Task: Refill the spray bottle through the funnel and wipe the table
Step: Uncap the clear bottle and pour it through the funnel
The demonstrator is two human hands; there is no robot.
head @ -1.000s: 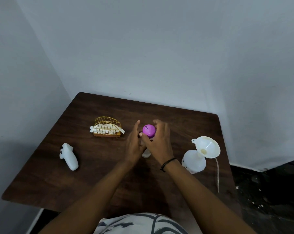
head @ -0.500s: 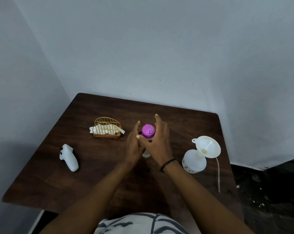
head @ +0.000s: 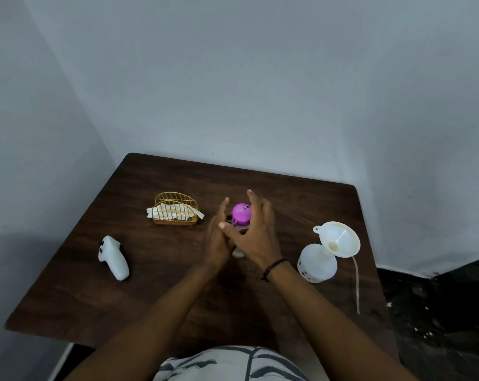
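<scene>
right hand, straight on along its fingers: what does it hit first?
The right hand points away toward the far table edge. The purple cap sits just left of that line; beyond looks free up to the wall, though depth is unclear.

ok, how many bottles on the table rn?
2. The purple-capped bottle stands mid-table between the left hand and right hand; the white bottle is at the right with the funnel in its neck. None seem hidden.

Purple cap [head: 241, 214], white funnel [head: 340, 239], gold wire basket [head: 175, 200], dark brown table [head: 150, 270].
</scene>
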